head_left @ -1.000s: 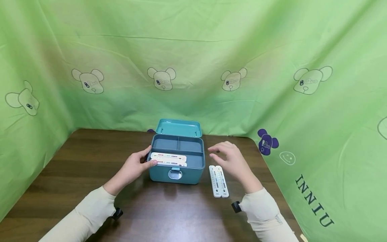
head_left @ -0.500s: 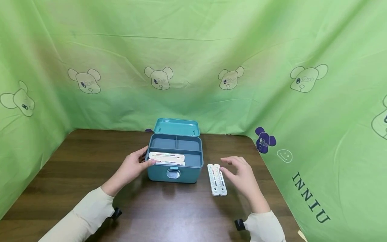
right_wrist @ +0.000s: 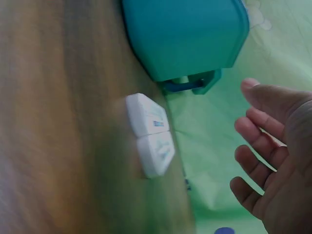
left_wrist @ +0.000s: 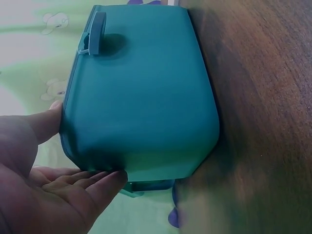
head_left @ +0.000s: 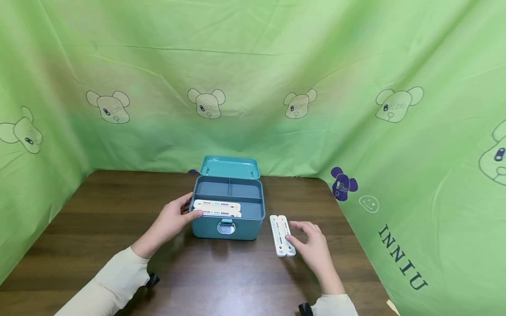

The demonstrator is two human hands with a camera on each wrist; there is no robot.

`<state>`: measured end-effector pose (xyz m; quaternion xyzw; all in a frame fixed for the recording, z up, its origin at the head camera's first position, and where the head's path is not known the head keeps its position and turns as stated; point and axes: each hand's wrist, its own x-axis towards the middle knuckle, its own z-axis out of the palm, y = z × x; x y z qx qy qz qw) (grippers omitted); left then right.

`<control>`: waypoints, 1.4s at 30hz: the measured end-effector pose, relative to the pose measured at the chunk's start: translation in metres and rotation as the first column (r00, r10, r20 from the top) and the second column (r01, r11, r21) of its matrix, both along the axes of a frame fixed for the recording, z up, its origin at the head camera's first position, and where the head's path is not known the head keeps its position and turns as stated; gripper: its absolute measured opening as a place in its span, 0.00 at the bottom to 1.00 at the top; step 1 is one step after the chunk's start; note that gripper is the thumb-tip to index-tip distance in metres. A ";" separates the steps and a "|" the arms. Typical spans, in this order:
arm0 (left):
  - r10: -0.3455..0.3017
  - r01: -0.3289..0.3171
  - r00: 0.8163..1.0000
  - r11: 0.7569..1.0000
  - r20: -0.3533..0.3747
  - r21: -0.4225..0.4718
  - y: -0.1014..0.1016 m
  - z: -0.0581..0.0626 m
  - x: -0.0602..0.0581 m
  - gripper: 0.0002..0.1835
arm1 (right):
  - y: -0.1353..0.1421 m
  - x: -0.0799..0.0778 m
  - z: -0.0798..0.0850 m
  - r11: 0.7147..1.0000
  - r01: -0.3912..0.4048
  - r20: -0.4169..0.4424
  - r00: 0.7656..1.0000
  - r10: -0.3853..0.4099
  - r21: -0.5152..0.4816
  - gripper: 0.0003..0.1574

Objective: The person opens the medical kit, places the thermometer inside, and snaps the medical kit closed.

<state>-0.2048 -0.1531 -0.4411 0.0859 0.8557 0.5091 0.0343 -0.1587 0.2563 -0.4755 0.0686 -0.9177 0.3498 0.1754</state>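
Observation:
A teal storage box stands on the table with its lid raised. My left hand holds its left front corner, thumb over the front rim and fingers along the side; the left wrist view shows those fingers against the box wall. Inside the front compartment lie white thermometers with printed scales and coloured labels. To the right of the box, two more white thermometers lie side by side on the table. My right hand hovers at their right edge, thumb and fingers apart with nothing between them.
The box's lid leans back toward the green curtain behind the table. Two divided compartments fill the box's rear half. Brown wooden table surface surrounds the box, with curtain along both sides too.
My right hand has moved from beside the box's right wall down and toward me, to the right edge of the two thermometers on the table. The left hand keeps its hold on the box.

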 end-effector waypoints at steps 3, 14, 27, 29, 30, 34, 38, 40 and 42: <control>0.001 -0.001 1.000 1.000 -0.004 -0.010 0.000 0.000 0.001 0.45 | -0.002 0.001 -0.008 1.000 0.020 0.050 0.999 -0.019 -0.014 0.27; -0.002 0.002 1.000 1.000 -0.009 -0.018 0.002 0.003 0.000 0.46 | 0.000 0.003 -0.030 1.000 -0.007 0.147 0.989 0.007 -0.001 0.41; 0.000 0.000 1.000 0.999 -0.002 -0.032 -0.005 0.003 0.001 0.47 | -0.004 0.007 -0.038 0.990 0.046 0.259 0.963 -0.080 0.136 0.52; 0.000 0.000 1.000 0.999 -0.001 -0.033 -0.005 0.003 0.001 0.47 | -0.005 0.007 -0.040 0.983 0.074 0.241 0.964 -0.113 0.166 0.49; 0.000 0.000 1.000 0.999 0.000 -0.033 -0.005 0.003 0.001 0.47 | -0.006 0.008 -0.040 0.980 0.089 0.230 0.964 -0.129 0.177 0.47; -0.001 0.001 1.000 0.999 0.006 -0.032 -0.004 0.002 0.001 0.46 | -0.009 0.011 -0.042 0.965 0.165 0.202 0.958 -0.206 0.204 0.38; -0.006 0.007 1.000 1.000 0.011 -0.026 -0.003 0.002 0.001 0.46 | -0.012 0.016 -0.042 0.939 0.249 0.186 0.937 -0.295 0.237 0.30; -0.010 0.010 1.000 1.000 0.011 -0.027 -0.003 0.001 0.001 0.46 | -0.012 0.018 -0.042 0.925 0.285 0.180 0.925 -0.334 0.250 0.28; -0.013 0.013 1.000 1.000 0.009 -0.027 -0.002 0.001 0.000 0.46 | -0.013 0.020 -0.041 0.916 0.310 0.178 0.916 -0.360 0.256 0.27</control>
